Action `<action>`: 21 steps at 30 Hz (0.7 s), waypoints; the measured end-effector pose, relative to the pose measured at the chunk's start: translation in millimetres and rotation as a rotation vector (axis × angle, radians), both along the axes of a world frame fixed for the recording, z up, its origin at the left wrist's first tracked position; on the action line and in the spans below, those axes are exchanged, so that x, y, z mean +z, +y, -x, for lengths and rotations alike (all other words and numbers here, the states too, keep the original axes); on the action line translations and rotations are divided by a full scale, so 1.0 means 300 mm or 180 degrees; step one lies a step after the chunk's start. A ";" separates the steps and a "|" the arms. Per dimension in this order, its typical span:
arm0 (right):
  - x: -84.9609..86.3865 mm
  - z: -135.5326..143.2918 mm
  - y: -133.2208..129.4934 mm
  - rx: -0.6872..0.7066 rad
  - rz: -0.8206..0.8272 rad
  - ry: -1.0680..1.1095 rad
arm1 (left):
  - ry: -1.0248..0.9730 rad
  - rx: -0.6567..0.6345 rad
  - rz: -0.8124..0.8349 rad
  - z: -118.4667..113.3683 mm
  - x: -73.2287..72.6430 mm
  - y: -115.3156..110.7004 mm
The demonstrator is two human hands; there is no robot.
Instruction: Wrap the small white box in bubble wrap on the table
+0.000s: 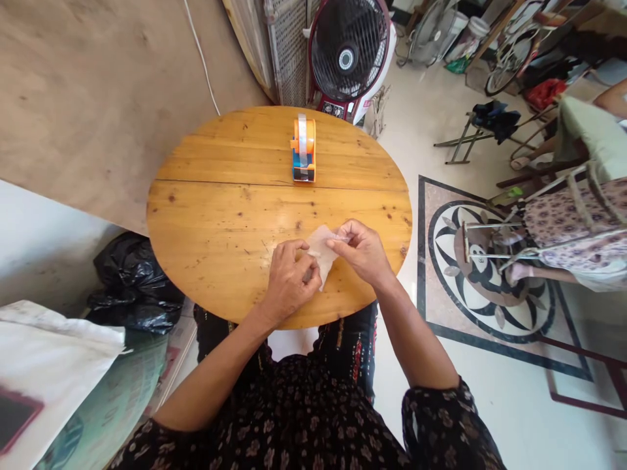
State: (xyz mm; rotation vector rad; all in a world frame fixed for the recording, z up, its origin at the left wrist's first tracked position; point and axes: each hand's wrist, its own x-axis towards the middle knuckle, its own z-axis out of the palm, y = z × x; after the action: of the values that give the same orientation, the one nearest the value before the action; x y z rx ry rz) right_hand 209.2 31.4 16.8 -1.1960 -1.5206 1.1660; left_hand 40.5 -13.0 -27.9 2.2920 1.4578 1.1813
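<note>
Between my hands, just above the near part of the round wooden table (220, 215), is a thin, pale, crumpled sheet (322, 251) that looks like tissue paper. My right hand (361, 249) pinches its upper right corner between thumb and fingers. My left hand (292, 274) has its fingers curled against the sheet's left and lower edge, closed on it. Farther back on the tabletop stands an orange and blue tape dispenser (304, 150) with a roll of clear tape, apart from both hands.
A dark red fan (349, 55) stands behind the table. Black plastic bags (137, 281) and a white cloth (53, 352) lie at the left. On the right, a person in a flowered garment (573, 222) sits near a folding stool (470, 134). A bicycle (514, 55) is farther back.
</note>
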 end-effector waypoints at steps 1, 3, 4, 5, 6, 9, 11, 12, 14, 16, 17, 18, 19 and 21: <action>-0.004 -0.005 0.019 0.0040 0.0070 0.0106 | 0.0006 -0.0014 -0.0046 -0.002 0.000 -0.002; -0.012 -0.011 0.052 0.0099 0.0226 0.0267 | 0.0032 -0.0069 -0.0120 -0.005 -0.001 -0.006; -0.015 -0.012 0.064 0.0112 0.0298 0.0321 | 0.0061 -0.0114 -0.0151 -0.005 -0.001 -0.007; -0.017 -0.012 0.073 0.0116 0.0356 0.0358 | 0.0100 -0.0171 -0.0174 -0.006 -0.001 -0.008; -0.019 -0.011 0.079 0.0124 0.0400 0.0381 | 0.0151 -0.0232 -0.0183 -0.006 0.000 -0.009; -0.024 -0.010 0.084 0.0185 0.0398 0.0369 | 0.0282 -0.0361 -0.0079 -0.006 0.009 -0.008; -0.027 -0.011 0.081 0.0235 0.0341 0.0279 | 0.0283 -0.0371 0.0033 -0.006 0.016 -0.005; -0.026 -0.011 0.079 0.0250 0.0313 0.0214 | 0.0253 -0.0361 0.0069 -0.008 0.019 -0.004; -0.019 -0.011 0.070 0.0279 0.0266 0.0074 | 0.0168 -0.0336 0.0098 -0.011 0.021 -0.001; 0.000 -0.007 0.053 0.0318 0.0175 -0.0090 | 0.0094 -0.0303 0.0106 -0.013 0.020 0.001; 0.012 -0.003 0.039 0.0333 0.0093 -0.0221 | 0.0068 -0.0293 0.0107 -0.014 0.018 0.002; 0.025 0.002 0.022 0.0339 -0.0013 -0.0391 | 0.0046 -0.0280 0.0097 -0.015 0.015 0.002; 0.037 0.007 0.001 0.0341 -0.0132 -0.0592 | 0.0030 -0.0262 0.0083 -0.015 0.012 0.002; 0.050 0.020 -0.048 0.0319 -0.0362 -0.0941 | -0.0006 -0.0210 0.0048 -0.015 0.004 -0.001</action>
State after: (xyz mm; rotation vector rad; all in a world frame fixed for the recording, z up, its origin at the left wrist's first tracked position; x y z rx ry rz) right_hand 203.3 17.1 31.8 -1.2684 -1.8610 0.9828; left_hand 45.0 -13.4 -26.7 2.3094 1.3745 1.1498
